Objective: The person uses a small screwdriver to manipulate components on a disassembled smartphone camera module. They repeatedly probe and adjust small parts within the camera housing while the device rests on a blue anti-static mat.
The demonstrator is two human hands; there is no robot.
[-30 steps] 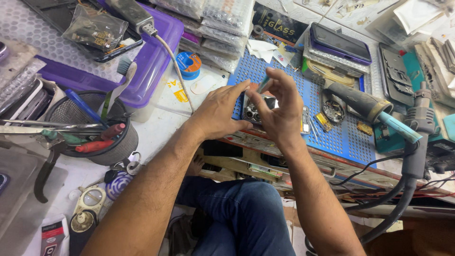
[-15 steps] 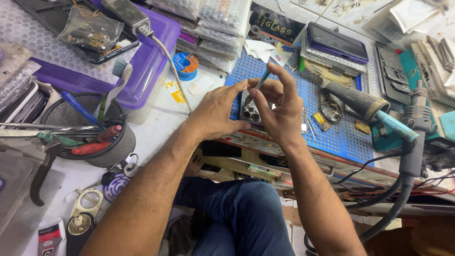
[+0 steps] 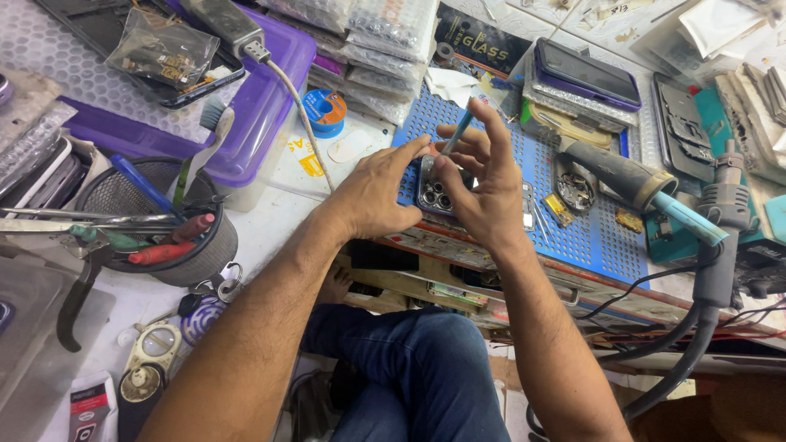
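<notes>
Holding the phone (image 3: 435, 190) over the blue perforated mat (image 3: 589, 221), camera lenses facing up. Left hand (image 3: 372, 196) has it pinched at the left edge, same grip as half a second ago. Right hand (image 3: 483, 184) pinches a thin blue tool (image 3: 457, 133) between thumb and forefinger; its other fingers are now spread wider, and the tool stands steeper than before.
</notes>
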